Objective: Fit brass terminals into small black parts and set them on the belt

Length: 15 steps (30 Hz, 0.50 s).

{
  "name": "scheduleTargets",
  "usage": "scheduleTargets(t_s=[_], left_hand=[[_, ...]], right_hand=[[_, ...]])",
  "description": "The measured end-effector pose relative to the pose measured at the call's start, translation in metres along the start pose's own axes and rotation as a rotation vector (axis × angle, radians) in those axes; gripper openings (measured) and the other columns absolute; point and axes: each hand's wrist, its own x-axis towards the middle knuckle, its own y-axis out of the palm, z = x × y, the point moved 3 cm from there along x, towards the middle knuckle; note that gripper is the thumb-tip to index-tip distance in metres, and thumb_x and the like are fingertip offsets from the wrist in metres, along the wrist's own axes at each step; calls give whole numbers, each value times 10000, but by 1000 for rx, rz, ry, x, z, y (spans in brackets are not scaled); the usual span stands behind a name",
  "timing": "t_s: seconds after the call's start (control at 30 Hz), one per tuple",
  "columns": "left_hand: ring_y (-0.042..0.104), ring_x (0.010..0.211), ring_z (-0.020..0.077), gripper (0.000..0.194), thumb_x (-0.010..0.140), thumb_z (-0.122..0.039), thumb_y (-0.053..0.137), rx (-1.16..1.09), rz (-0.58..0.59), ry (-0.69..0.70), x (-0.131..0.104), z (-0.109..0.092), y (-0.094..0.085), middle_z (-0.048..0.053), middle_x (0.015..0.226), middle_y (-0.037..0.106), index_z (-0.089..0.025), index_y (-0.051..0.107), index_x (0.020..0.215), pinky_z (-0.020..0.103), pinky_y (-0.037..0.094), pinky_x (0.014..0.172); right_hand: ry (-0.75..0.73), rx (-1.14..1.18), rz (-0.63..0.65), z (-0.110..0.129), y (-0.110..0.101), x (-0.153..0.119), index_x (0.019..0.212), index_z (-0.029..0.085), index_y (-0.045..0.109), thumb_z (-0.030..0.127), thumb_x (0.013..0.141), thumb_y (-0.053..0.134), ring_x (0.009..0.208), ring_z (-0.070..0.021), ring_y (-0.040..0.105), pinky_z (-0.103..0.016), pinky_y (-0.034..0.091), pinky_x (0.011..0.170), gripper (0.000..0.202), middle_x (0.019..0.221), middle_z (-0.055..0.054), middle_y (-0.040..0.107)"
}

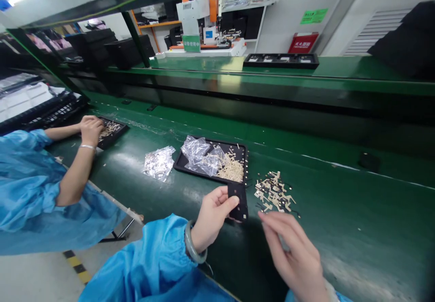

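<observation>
Your left hand [212,211] pinches small flat black plate [238,201] by its left edge, held upright just above green table [340,229]. Your right hand [292,252] hovers just right of plate, fingers [272,222] blurred, not touching it. Loose beige clips [273,192] scattered on table just behind.

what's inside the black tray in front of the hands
In the black tray lie clear plastic bags on the left and a heap of small pale metal pieces on the right. Whatever sits beneath the bags and heap is covered.
</observation>
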Motion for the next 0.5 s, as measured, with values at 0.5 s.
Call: scheduleTargets(t_s=[0.5], left_hand=[[526,762,127,137,792,-247,620,620,352,266,16,-11,14,53,891,567,-141,661,868,203,406,665]], right_hand=[[414,319,-79,-21,1,5,738,214,625,254,802,611,664,-160,579,-257,472,597,77,742,-25,601]])
